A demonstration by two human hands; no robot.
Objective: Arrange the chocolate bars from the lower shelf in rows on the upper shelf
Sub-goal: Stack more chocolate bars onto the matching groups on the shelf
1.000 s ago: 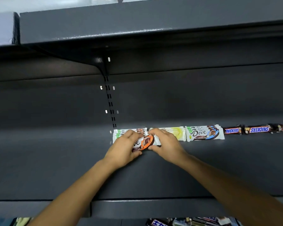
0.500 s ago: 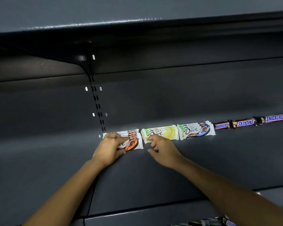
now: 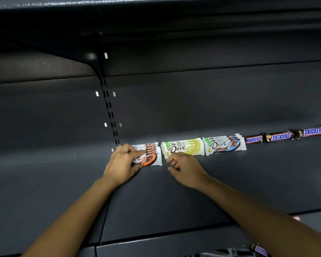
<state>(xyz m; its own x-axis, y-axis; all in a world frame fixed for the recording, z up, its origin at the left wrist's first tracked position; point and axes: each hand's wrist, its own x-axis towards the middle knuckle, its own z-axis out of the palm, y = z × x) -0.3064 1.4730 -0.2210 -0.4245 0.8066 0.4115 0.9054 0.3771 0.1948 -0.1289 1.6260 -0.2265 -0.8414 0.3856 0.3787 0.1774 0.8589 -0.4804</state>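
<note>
On the dark upper shelf (image 3: 174,191), chocolate bars lie in a line along the back. An orange-marked Dove stack (image 3: 149,156) sits at the left, with my left hand (image 3: 123,165) resting on its left half, fingers pressing the front bar. Beside it lie a yellow Dove stack (image 3: 183,148) and a blue-marked Dove stack (image 3: 223,144). Three Snickers bars (image 3: 280,136) continue the line to the right. My right hand (image 3: 186,168) hovers just in front of the yellow stack, fingers loosely curled and holding nothing.
A slotted upright (image 3: 109,110) runs down the back panel just left of the bars. Another shelf (image 3: 156,8) overhangs above. More wrapped bars (image 3: 256,250) show at the bottom edge on the lower shelf.
My right hand has let go of the orange Dove bar and drawn back a little to the right. The bar now lies flat on its stack under my left hand.
</note>
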